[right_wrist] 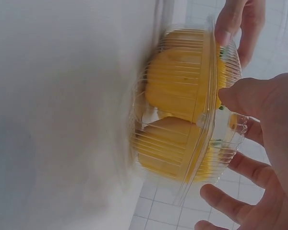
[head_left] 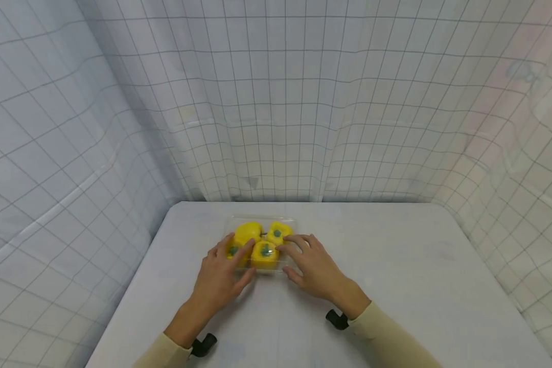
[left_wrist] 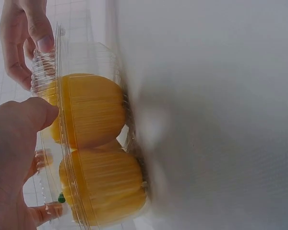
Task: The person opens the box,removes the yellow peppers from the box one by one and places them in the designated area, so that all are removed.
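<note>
A clear plastic clamshell box (head_left: 266, 271) with its lid down lies on the white table. Inside it are several yellow bell peppers (head_left: 264, 259) with green stems. My left hand (head_left: 216, 281) rests over the box's left side, fingers spread on the lid and thumb at the front rim. Over the right side is my right hand (head_left: 317, 271), its fingers loosely bent on and beside the lid. In the left wrist view, the left thumb (left_wrist: 43, 112) touches the lid near its rim. The right thumb (right_wrist: 240, 98) presses the rim in the right wrist view.
The white table (head_left: 405, 266) spreads out around the box, with its back edge just behind it. White curtains with a dark grid (head_left: 276, 102) hang behind and at both sides. A black wrist mount (head_left: 204, 345) sits below each wrist.
</note>
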Available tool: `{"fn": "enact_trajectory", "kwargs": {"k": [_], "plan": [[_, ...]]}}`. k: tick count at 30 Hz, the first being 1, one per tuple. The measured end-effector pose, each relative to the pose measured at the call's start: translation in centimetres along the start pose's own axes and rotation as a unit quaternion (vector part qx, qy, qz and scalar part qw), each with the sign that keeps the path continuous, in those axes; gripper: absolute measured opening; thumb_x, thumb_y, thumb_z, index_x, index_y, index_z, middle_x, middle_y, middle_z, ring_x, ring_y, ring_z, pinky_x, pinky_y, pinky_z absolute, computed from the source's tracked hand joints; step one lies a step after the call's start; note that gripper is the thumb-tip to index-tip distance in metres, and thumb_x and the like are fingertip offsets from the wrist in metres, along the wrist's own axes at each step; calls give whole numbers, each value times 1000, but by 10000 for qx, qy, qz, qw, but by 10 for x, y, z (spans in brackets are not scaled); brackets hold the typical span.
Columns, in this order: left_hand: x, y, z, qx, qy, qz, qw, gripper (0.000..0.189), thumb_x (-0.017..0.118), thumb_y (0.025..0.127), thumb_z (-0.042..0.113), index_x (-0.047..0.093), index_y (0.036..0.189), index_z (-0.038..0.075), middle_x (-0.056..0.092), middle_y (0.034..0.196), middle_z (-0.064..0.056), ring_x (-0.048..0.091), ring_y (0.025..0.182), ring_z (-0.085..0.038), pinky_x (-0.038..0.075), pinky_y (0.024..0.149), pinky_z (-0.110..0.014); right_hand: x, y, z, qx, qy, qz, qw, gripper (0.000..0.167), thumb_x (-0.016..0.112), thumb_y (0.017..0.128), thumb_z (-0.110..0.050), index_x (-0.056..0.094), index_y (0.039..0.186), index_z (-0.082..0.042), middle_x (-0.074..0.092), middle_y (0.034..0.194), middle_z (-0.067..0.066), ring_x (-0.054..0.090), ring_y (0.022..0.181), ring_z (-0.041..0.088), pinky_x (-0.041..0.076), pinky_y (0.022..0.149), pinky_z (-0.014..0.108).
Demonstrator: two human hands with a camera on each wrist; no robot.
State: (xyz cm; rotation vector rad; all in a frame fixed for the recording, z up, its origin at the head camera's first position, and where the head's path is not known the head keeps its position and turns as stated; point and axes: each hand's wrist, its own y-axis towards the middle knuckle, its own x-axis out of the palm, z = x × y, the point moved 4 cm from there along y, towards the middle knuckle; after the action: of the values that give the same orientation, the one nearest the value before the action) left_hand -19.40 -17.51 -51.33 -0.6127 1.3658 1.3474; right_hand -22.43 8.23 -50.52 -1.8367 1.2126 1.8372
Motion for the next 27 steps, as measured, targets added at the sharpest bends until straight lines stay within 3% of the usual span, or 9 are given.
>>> {"fn": "enact_trajectory", "kwargs": {"k": [5,11,16,23,27], "plan": [[0,0,4,-20,-137,-132,9998,76,90,103,45,60,172,32,49,178,-25,70,129,-57,62,109,-74,-5,-8,5,10,41,121,9999,52,87,107,-38,69,154,-24,67,162,8,67,144,36,57,124,59],[1,0,7,-80,-586,-241,9980,73,90,104,39,61,171,31,46,183,-19,68,135,-51,65,105,-68,-10,-17,9,119,58,165,9998,53,88,106,-40,70,154,-23,68,161,8,67,142,36,58,122,58],[2,0,11,-57,-799,-162,9967,72,91,103,36,63,169,28,47,182,-17,68,136,-49,69,98,-62,-13,-24,12,425,130,-23,9990,53,85,108,-46,69,155,-27,66,164,5,65,145,34,56,126,59],[2,0,18,-31,-1306,-53,9914,77,98,97,28,65,166,18,47,182,-19,66,147,-49,66,111,-65,-20,-33,19,542,222,96,9982,53,86,107,-50,71,150,-24,69,158,5,65,142,35,57,124,60],[1,2,22,22,-1723,77,9850,82,101,93,22,64,166,11,50,177,-24,68,146,-48,67,111,-61,-24,-41,26,584,122,270,9978,57,88,105,-51,71,151,-22,70,154,6,66,138,36,59,121,59]]}}
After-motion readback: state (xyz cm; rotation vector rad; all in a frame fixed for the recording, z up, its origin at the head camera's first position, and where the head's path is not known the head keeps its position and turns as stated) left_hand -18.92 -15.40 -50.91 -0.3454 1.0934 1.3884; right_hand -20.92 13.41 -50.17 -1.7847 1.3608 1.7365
